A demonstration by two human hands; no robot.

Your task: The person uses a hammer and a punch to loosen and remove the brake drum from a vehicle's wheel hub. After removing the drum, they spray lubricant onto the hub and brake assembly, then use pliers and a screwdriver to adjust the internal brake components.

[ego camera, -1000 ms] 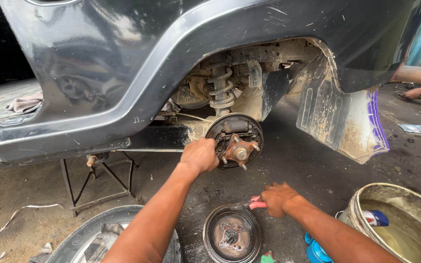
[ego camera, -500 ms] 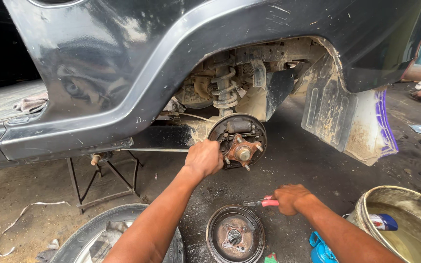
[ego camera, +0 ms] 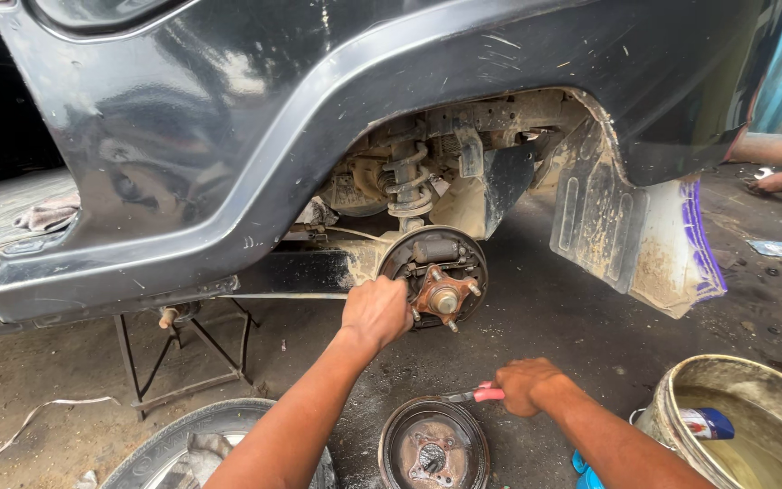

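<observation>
At the rear wheel arch of the dark car (ego camera: 255,118), the exposed brake assembly (ego camera: 433,276) sits with its drum removed, the rusty hub (ego camera: 445,297) and studs facing outward. Left hand (ego camera: 376,312) presses against the left edge of the brake assembly, fingers curled on the backing plate, apparently to steady or work the shoe there. Right hand (ego camera: 525,385), below and right of the assembly, is closed around pink-handled pliers (ego camera: 472,395), kept low and ready. Directly beneath the assembly, the removed brake drum (ego camera: 433,448) lies open side up on the ground. A metal basin (ego camera: 739,426) of murky liquid stands to the lower right; a jack stand (ego camera: 183,349) supports the sill to the left, above a wheel (ego camera: 201,444) lying flat.
</observation>
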